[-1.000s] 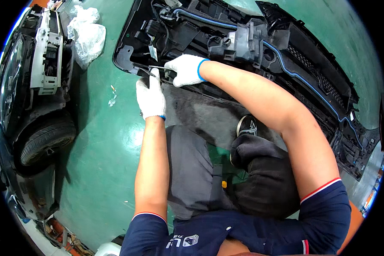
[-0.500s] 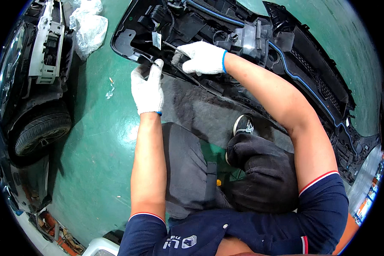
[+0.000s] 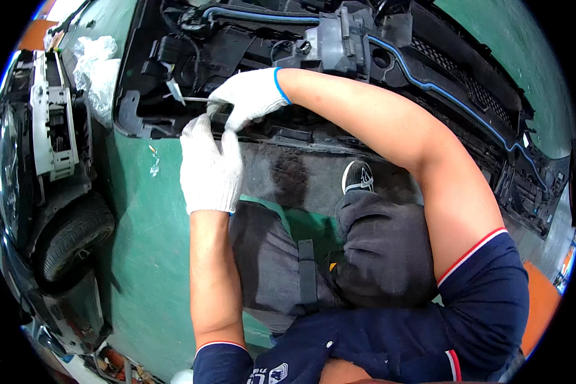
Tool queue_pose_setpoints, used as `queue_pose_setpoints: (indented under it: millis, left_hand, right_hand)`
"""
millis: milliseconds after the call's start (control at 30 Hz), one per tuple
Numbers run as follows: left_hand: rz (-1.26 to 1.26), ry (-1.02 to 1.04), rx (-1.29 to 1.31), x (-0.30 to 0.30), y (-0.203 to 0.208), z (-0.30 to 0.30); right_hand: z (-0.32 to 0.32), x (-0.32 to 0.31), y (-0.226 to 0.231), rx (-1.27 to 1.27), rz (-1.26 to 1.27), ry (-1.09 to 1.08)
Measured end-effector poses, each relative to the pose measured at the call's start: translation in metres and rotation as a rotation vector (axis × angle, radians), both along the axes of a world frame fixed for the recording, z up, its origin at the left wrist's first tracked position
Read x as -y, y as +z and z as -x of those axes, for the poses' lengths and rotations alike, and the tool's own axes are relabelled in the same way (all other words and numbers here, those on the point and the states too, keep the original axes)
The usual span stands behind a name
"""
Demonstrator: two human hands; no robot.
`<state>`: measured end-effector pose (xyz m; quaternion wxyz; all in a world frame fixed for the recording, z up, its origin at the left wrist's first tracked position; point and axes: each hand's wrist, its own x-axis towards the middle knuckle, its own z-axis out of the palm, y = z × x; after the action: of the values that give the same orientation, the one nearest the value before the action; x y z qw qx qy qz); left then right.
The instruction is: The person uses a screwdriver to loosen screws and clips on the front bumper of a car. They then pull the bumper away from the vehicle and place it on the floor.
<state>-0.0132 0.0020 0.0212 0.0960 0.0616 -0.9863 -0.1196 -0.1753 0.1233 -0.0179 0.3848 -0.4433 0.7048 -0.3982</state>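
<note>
A large black car bumper (image 3: 131, 118) lies on the floor with its inner side up. My right hand (image 3: 253, 96), in a white knit glove with a blue cuff, is closed over its near left part. A thin straight rod (image 3: 197, 99) sticks out leftward from those fingers; its other end is hidden in the hand. My left hand (image 3: 211, 166), gloved in white too, has its fingertips drawn together at the bumper's near edge, touching the right hand. What lies between its fingers is hidden. Just left of the rod, a small whitish tag (image 3: 175, 91) sits on a cable.
A blue-striped tube (image 3: 422, 83) and a grey box-shaped unit (image 3: 339, 48) run along the bumper. Under its near edge lies a dark grey mat (image 3: 265, 169). At the left stands a dark car with a wheel (image 3: 77, 237); clear plastic wrap (image 3: 96, 77) lies beyond.
My view has shifted, so the bumper appears further left and higher. My hands have come together, the right moving toward the left. The rod now points level to the left.
</note>
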Motion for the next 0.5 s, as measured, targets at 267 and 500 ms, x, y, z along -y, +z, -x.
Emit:
queue_pose_setpoints:
  millis: [267, 500]
  left_hand:
    - [0.091, 0.107, 0.391, 0.003, 0.004, 0.036]
    - [-0.213, 0.184, 0.181, 0.026, -0.029, 0.03]
  right_hand:
    - [0.018, 0.004, -0.021, 0.135, -0.021, 0.128]
    - [0.001, -0.077, -0.038, 0.67, 0.11, -0.281]
